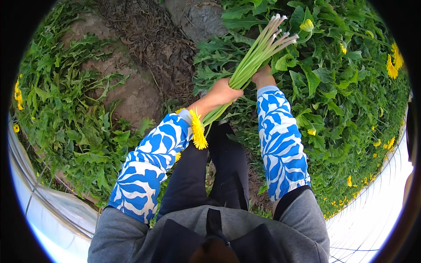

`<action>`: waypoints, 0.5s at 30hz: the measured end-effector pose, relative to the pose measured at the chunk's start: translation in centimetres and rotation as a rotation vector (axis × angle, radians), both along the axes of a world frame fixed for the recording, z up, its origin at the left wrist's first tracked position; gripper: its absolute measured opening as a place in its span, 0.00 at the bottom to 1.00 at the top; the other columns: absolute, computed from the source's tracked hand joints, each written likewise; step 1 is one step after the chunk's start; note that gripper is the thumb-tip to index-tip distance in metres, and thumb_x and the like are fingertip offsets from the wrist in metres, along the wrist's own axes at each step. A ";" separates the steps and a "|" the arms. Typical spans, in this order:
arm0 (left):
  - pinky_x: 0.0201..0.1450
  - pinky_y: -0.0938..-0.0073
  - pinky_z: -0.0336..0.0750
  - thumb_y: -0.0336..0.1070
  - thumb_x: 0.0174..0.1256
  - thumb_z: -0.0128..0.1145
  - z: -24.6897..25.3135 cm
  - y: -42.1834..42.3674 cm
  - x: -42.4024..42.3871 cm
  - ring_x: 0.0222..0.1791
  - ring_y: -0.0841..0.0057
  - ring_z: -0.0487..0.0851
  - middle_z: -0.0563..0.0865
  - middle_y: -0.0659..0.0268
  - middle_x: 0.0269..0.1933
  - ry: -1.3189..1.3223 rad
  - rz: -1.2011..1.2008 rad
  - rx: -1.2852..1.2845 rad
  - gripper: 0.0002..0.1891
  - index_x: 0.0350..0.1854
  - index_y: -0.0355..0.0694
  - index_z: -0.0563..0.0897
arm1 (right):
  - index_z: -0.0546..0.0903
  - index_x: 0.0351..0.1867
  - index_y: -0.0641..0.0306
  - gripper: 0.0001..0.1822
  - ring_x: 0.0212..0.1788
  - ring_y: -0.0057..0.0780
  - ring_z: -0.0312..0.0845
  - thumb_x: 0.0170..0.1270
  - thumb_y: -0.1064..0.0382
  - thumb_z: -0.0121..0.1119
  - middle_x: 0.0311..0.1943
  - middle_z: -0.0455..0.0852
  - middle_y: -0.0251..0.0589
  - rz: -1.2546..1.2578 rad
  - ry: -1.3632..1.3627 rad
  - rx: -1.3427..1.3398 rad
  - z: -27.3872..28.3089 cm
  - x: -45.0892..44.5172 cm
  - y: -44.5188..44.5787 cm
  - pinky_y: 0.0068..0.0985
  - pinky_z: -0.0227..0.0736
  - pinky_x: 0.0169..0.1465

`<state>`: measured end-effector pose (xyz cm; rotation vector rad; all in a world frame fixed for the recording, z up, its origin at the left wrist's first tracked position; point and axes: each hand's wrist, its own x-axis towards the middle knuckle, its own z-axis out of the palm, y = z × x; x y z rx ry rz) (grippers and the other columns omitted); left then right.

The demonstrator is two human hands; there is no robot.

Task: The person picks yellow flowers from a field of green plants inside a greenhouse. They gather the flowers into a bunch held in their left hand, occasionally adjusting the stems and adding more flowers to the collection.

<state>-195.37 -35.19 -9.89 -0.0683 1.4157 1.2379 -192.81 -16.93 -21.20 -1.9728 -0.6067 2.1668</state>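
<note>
My left hand [224, 92] is closed around a bunch of long green flower stems [251, 64]. Their pale cut ends point up and away to the right. A yellow gerbera-like flower head [198, 129] hangs at the lower end of the bunch, against my left sleeve cuff. Parts of other yellow heads show behind that forearm. My right hand [263, 76] reaches down among the leaves, just right of the stems. Its fingers are hidden by the bunch and foliage, so whether it grips anything is not visible.
Dense leafy plants [329, 95] with yellow blooms [392, 67] fill the right side. More leaves [88, 141] grow on the left, around bare soil [131, 95]. Dry brown leaves [154, 42] cover the furrow ahead. Translucent greenhouse sheeting [59, 210] curves along the lower left rim.
</note>
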 end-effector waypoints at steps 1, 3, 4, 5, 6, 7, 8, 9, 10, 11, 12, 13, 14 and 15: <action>0.17 0.78 0.66 0.29 0.54 0.60 0.2 0.3 0.0 0.14 0.80 0.73 0.76 0.68 0.17 0.008 0.006 0.006 0.05 0.26 0.36 0.76 | 0.77 0.53 0.60 0.19 0.45 0.44 0.79 0.73 0.50 0.44 0.46 0.82 0.46 -0.006 0.049 0.001 1.3 -0.1 -0.5 0.45 0.76 0.49; 0.19 0.78 0.67 0.29 0.54 0.60 1.3 -1.1 0.2 0.14 0.81 0.73 0.77 0.68 0.18 -0.083 -0.080 -0.001 0.05 0.27 0.36 0.77 | 0.75 0.56 0.62 0.20 0.49 0.43 0.77 0.74 0.51 0.41 0.49 0.80 0.46 -0.019 0.147 0.000 3.8 -0.3 -1.7 0.45 0.73 0.54; 0.19 0.79 0.67 0.30 0.55 0.60 2.8 -2.3 0.1 0.15 0.81 0.73 0.77 0.68 0.18 -0.093 -0.133 -0.007 0.05 0.27 0.36 0.77 | 0.75 0.56 0.62 0.20 0.50 0.43 0.76 0.73 0.53 0.42 0.50 0.80 0.46 -0.055 0.216 -0.035 4.5 0.7 -2.5 0.46 0.72 0.55; 0.19 0.79 0.67 0.31 0.55 0.61 4.3 -3.6 0.3 0.15 0.82 0.73 0.78 0.68 0.18 -0.101 -0.187 -0.012 0.05 0.28 0.36 0.78 | 0.74 0.56 0.63 0.19 0.52 0.42 0.75 0.73 0.54 0.43 0.51 0.79 0.45 -0.092 0.287 -0.068 5.2 2.0 -3.2 0.46 0.71 0.56; 0.20 0.80 0.68 0.32 0.57 0.61 5.7 -5.1 0.2 0.16 0.82 0.74 0.79 0.68 0.19 -0.079 -0.186 -0.013 0.06 0.28 0.36 0.79 | 0.76 0.49 0.63 0.14 0.38 0.33 0.73 0.71 0.57 0.48 0.39 0.78 0.41 -0.085 0.279 -0.087 6.7 2.3 -4.3 0.34 0.72 0.42; 0.21 0.80 0.68 0.34 0.59 0.61 6.8 -6.6 0.2 0.16 0.83 0.74 0.80 0.68 0.19 -0.060 -0.186 -0.014 0.06 0.29 0.36 0.80 | 0.77 0.43 0.63 0.10 0.24 0.24 0.72 0.69 0.60 0.53 0.26 0.78 0.37 -0.079 0.269 -0.105 8.7 3.4 -5.7 0.21 0.73 0.28; 0.21 0.81 0.68 0.36 0.63 0.60 7.4 -8.2 0.1 0.16 0.84 0.74 0.82 0.67 0.22 -0.050 -0.214 -0.057 0.08 0.32 0.36 0.81 | 0.78 0.43 0.63 0.09 0.24 0.23 0.71 0.69 0.60 0.52 0.25 0.76 0.34 -0.117 0.243 -0.167 12.6 3.0 -7.5 0.21 0.71 0.30; 0.22 0.82 0.69 0.36 0.64 0.59 7.9 -9.3 0.0 0.17 0.84 0.75 0.84 0.66 0.24 -0.024 -0.199 -0.033 0.08 0.36 0.36 0.82 | 0.78 0.42 0.62 0.09 0.25 0.22 0.70 0.70 0.60 0.52 0.25 0.74 0.32 -0.158 0.210 -0.222 16.8 2.9 -9.0 0.20 0.70 0.32; 0.23 0.82 0.69 0.37 0.65 0.58 9.3 -9.7 -0.4 0.18 0.84 0.75 0.83 0.67 0.24 -0.003 -0.183 -0.045 0.09 0.37 0.35 0.82 | 0.79 0.42 0.61 0.09 0.26 0.20 0.70 0.70 0.59 0.52 0.24 0.74 0.30 -0.033 0.210 -0.155 18.9 3.7 -10.0 0.19 0.69 0.33; 0.23 0.82 0.69 0.38 0.66 0.58 10.7 -9.7 -0.8 0.19 0.83 0.75 0.82 0.67 0.24 0.022 -0.165 -0.053 0.10 0.37 0.35 0.82 | 0.80 0.41 0.60 0.09 0.28 0.19 0.70 0.70 0.59 0.53 0.24 0.74 0.27 0.093 0.213 -0.080 20.8 4.3 -10.7 0.19 0.67 0.33; 0.24 0.82 0.69 0.38 0.66 0.57 12.1 -9.5 -1.0 0.20 0.83 0.75 0.81 0.67 0.24 0.021 -0.138 -0.042 0.10 0.38 0.35 0.82 | 0.82 0.39 0.58 0.09 0.27 0.16 0.69 0.69 0.57 0.55 0.23 0.74 0.23 0.207 0.269 0.005 23.7 4.6 -11.1 0.18 0.67 0.33; 0.24 0.82 0.69 0.38 0.67 0.57 13.5 -9.0 -1.3 0.21 0.83 0.75 0.81 0.68 0.25 0.022 -0.120 -0.023 0.10 0.39 0.35 0.82 | 0.82 0.40 0.58 0.09 0.26 0.13 0.68 0.69 0.58 0.56 0.26 0.78 0.23 0.225 0.337 0.081 25.1 5.0 -11.2 0.15 0.66 0.32; 0.25 0.82 0.69 0.39 0.67 0.56 15.1 -8.4 -1.5 0.22 0.83 0.75 0.80 0.68 0.25 0.022 -0.101 -0.004 0.11 0.40 0.35 0.82 | 0.82 0.40 0.59 0.09 0.26 0.11 0.68 0.69 0.58 0.55 0.27 0.80 0.23 0.246 0.366 0.181 26.6 5.2 -11.2 0.14 0.65 0.31; 0.25 0.82 0.69 0.39 0.67 0.57 16.8 -7.7 -1.5 0.22 0.83 0.74 0.79 0.69 0.25 0.029 -0.075 0.026 0.11 0.40 0.35 0.82 | 0.83 0.40 0.59 0.09 0.26 0.10 0.68 0.69 0.58 0.55 0.29 0.81 0.24 0.263 0.396 0.288 29.0 5.0 -11.1 0.13 0.65 0.30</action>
